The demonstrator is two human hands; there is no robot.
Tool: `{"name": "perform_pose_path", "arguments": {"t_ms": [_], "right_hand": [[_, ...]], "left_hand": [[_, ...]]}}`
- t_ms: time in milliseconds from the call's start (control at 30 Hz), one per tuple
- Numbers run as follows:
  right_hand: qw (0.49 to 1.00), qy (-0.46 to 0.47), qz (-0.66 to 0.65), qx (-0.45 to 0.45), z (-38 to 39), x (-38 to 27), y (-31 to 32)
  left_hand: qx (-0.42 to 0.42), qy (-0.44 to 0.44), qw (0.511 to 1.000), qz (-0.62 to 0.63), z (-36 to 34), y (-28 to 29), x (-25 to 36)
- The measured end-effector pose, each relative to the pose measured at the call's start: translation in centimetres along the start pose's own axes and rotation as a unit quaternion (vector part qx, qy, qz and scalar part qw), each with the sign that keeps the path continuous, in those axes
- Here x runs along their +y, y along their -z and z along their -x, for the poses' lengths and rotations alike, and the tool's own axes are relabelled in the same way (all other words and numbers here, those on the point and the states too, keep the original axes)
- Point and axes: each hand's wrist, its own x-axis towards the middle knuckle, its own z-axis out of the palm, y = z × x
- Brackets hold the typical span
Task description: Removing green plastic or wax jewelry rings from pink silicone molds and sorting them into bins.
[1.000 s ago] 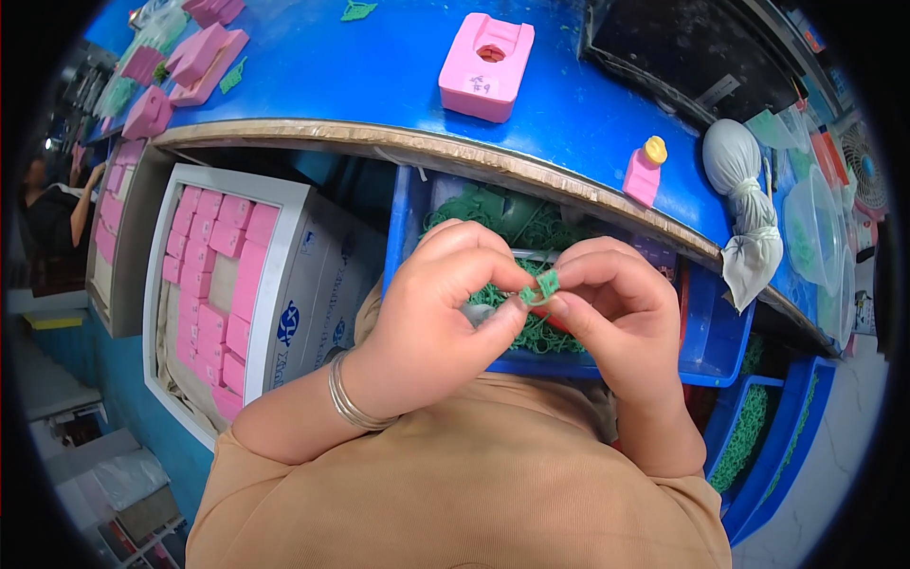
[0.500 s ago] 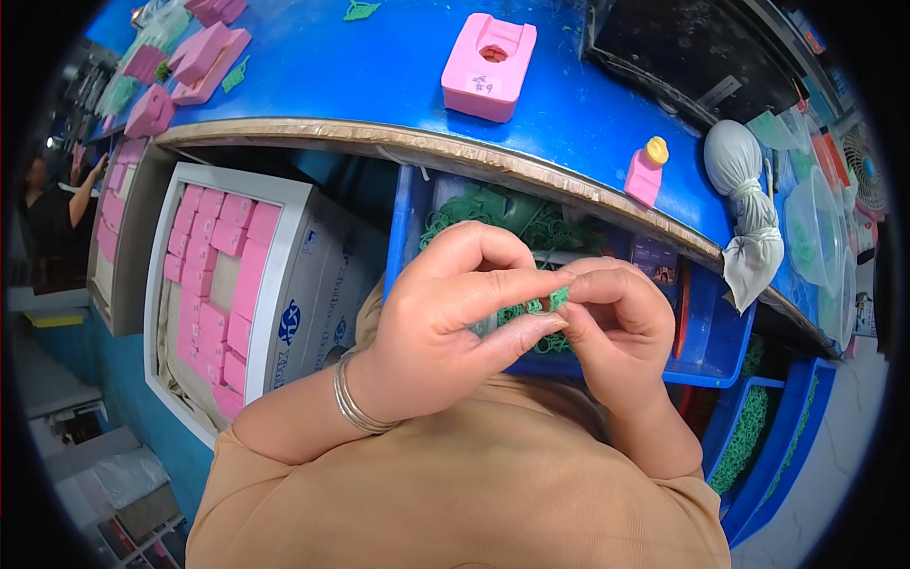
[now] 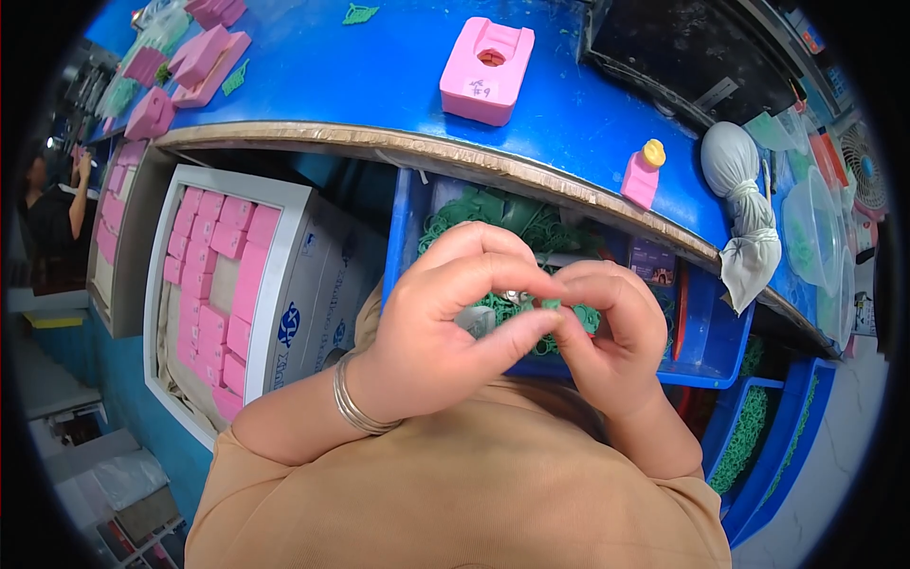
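- evidently to save room, pink blocks (image 3: pixel 198 256) sit side by side in a crate (image 3: pixel 327 256).
- left hand (image 3: pixel 460 303) pinches a small green piece (image 3: pixel 551 304), likely for fine control.
- right hand (image 3: pixel 616 327) pinches it too, apparently steadying it over the blue drawer (image 3: pixel 711 351).

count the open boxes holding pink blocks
2 visible: the near box left of the left hand, and the farther box beyond it, farther left. More may be hidden.

Blue tabletop (image 3: pixel 379 81) with pink blocks (image 3: pixel 477 102), green pieces (image 3: pixel 360 13), pale cloth bundle (image 3: pixel 731 163).
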Motion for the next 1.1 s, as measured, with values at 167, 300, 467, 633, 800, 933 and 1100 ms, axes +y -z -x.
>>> {"name": "perform_pose_path", "arguments": {"t_ms": [167, 300, 467, 633, 800, 933, 1100], "right_hand": [[0.999, 0.006, 0.022, -0.032, -0.3, -0.5, 0.2], [0.999, -0.018, -0.020, -0.025, 0.2, 0.1, 0.3], [0.962, -0.154, -0.227, -0.010, 0.6, 0.2, 0.0], [0.932, -0.185, -0.310, -0.022, 0.8, 0.1, -0.1], [0.927, -0.178, -0.330, -0.020, 0.7, 0.1, -0.2], [0.927, -0.182, -0.329, -0.016, 0.8, 0.0, -0.3], [0.927, -0.187, -0.325, -0.015, 0.9, 0.1, -0.3]], "left_hand": [[0.059, 0.066, 0.989, 0.115, 0.0, 0.2, -0.2], [0.056, 0.024, 0.985, 0.162, 0.4, 0.9, -1.8], [0.036, 0.064, 0.996, 0.053, -0.1, 0.4, 0.2], [-0.009, -0.076, 0.995, -0.069, -0.3, 0.7, -0.6], [0.004, -0.088, 0.991, -0.100, -0.3, 0.5, -0.4], [0.011, -0.097, 0.989, -0.107, -0.2, 0.3, -0.5], [0.012, -0.106, 0.987, -0.117, -0.2, 0.3, -0.5]]}}
